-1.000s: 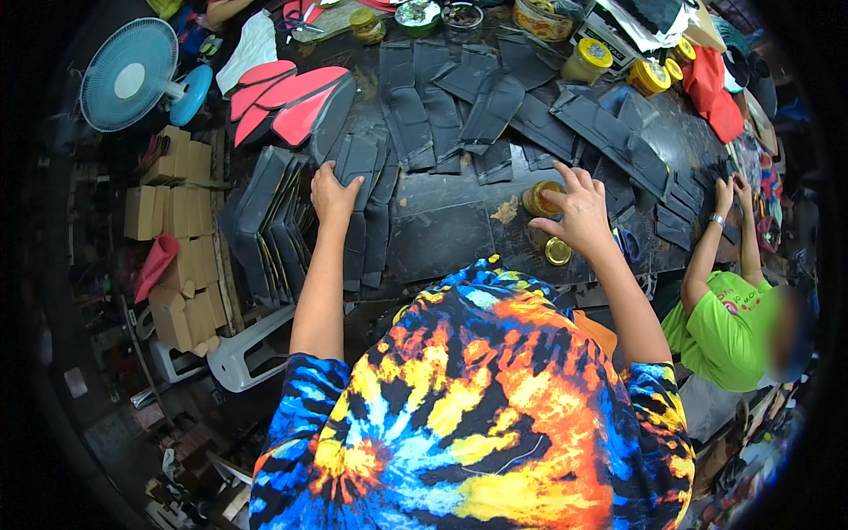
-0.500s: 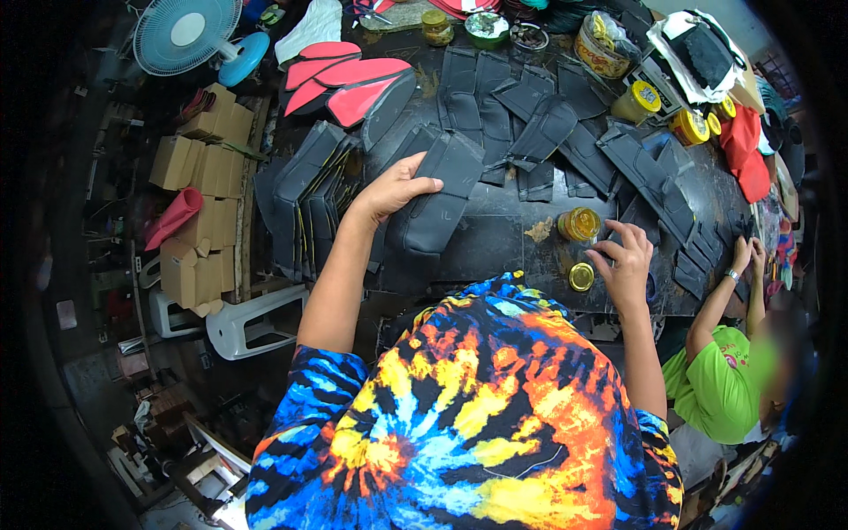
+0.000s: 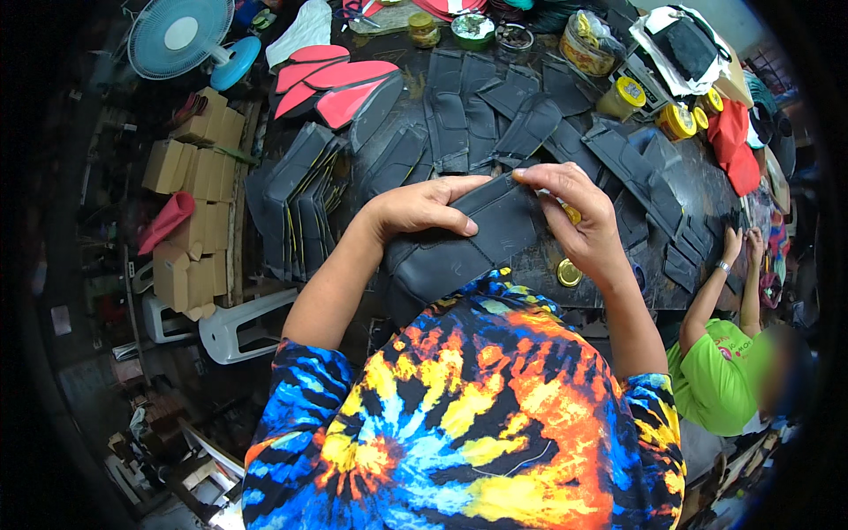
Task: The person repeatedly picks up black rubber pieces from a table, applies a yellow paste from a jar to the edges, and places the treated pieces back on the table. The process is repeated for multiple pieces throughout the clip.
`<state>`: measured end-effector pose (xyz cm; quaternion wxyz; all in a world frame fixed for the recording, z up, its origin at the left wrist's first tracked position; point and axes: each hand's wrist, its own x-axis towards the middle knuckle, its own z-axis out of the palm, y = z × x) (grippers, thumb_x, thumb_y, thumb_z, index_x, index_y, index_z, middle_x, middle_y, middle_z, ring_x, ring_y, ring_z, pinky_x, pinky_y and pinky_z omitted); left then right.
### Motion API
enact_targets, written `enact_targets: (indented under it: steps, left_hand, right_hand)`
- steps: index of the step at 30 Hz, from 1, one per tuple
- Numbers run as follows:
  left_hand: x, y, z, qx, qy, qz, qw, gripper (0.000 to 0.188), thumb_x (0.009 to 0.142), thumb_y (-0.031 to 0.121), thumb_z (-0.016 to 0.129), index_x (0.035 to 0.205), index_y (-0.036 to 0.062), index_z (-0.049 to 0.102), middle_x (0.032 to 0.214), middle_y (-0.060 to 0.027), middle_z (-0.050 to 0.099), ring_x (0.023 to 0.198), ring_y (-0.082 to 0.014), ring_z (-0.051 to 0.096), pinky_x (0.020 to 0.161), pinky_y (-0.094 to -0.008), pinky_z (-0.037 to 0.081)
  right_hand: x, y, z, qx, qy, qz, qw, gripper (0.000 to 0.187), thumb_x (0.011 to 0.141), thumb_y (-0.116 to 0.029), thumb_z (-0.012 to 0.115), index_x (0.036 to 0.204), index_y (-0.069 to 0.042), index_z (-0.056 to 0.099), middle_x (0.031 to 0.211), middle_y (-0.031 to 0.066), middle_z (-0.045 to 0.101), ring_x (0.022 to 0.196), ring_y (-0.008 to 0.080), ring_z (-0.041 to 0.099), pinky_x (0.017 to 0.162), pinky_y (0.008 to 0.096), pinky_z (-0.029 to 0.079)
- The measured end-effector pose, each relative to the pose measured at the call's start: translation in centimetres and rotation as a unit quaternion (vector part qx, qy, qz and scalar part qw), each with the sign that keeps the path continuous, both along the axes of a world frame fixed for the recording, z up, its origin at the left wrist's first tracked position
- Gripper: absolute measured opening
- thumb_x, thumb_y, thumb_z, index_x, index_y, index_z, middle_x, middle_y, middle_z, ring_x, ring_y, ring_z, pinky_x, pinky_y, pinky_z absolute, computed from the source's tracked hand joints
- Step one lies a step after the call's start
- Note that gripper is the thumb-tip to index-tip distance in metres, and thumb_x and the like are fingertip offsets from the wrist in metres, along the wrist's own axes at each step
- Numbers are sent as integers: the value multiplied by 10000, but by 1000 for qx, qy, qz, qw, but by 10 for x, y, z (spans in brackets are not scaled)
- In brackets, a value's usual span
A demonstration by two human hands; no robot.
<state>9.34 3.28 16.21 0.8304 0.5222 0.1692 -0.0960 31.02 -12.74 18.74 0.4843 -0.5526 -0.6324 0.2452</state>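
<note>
A black leather panel (image 3: 455, 256), looking like a shoe or boot upper piece, lies tilted in front of my chest. My left hand (image 3: 424, 210) is closed on its left side, with the thumb flat on top. At the panel's upper corner, my right hand (image 3: 579, 208) has its index fingertip pressed to the edge, its other fingers curled. Behind that hand, a glass jar of yellow paste (image 3: 573, 215) is mostly hidden. Its gold lid (image 3: 569, 273) lies on the table beside my right wrist.
Stacked black panels (image 3: 296, 199) stand at the left; more panels (image 3: 477, 110) spread across the dark table. Red-and-black pieces (image 3: 340, 84) lie far left. Tubs with yellow lids (image 3: 678, 121) stand far right. A co-worker in a green shirt (image 3: 720, 375) works at the right. A fan (image 3: 181, 35) stands far left.
My left hand has brought the black panel nearer and turned it. My right hand has moved left from beside the jar to the panel's edge, now covering most of the jar.
</note>
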Motion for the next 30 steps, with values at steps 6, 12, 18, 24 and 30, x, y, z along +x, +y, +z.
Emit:
enact_targets:
  steps: [6,12,18,24,30]
  left_hand:
    - [0,-2,5,0,-22,-11,1000,868,844,84,734,1594,-17,309,1455,-95,546,1293,-150,534,1098,-303,425]
    - [2,-1,4,-11,-26,-24,999,882,833,117,752,1587,-27,318,1467,-100,538,1310,-158,528,1106,-308,417]
    - [3,1,1,-32,-8,-8,999,899,810,129,762,1580,-34,327,1464,-104,543,1311,-167,538,1112,-308,416]
    - [-1,4,-5,-83,-43,29,995,871,830,61,720,1593,-21,308,1429,-110,569,1232,-156,584,1063,-302,470]
    - [-3,17,-5,-15,-6,92,996,905,810,83,729,1587,-56,288,1439,-138,561,1256,-182,581,1095,-318,445]
  right_hand:
    - [-2,3,-9,1,22,-15,1000,406,877,129,579,1214,-34,734,1168,110,670,1097,233,658,957,322,512]
    - [-1,1,-9,2,1,-26,1000,422,858,143,594,1190,-59,758,1112,115,658,1026,245,673,907,315,529]
    - [3,-2,-12,23,-8,-14,1000,492,774,156,628,1148,-119,791,1144,96,662,1045,243,645,876,327,530]
    - [6,-16,-3,66,-100,-8,993,483,699,109,687,1051,-188,831,1223,66,657,1095,258,601,902,352,492]
    - [8,-34,5,39,-43,10,998,492,684,105,659,1075,-149,816,1262,113,631,1150,258,594,968,380,478]
